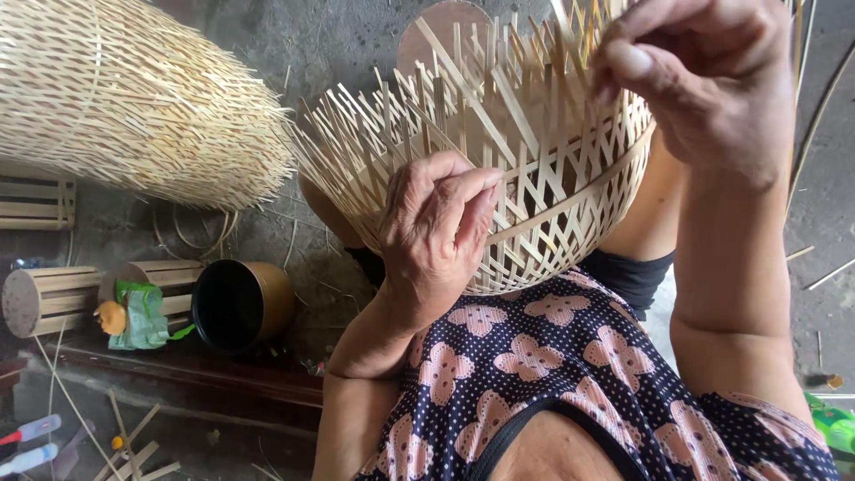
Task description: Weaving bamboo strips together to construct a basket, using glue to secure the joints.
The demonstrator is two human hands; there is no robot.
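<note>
Left hand (436, 227): fingers pinched on a bamboo strip of the half-woven basket (534, 178).
Right hand (704, 80): at 1 o'clock, fingers nipping upright strips.
Dark tin (239, 305): at 8 o'clock, inside too dark to tell.

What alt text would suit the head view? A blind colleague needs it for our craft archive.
A person's two hands weave thin bamboo strips into a half-made basket held on the lap: the left hand pinches a strip at its side, the right hand grips strips at the rim. A finished woven piece and a dark pot lie beside.
</note>
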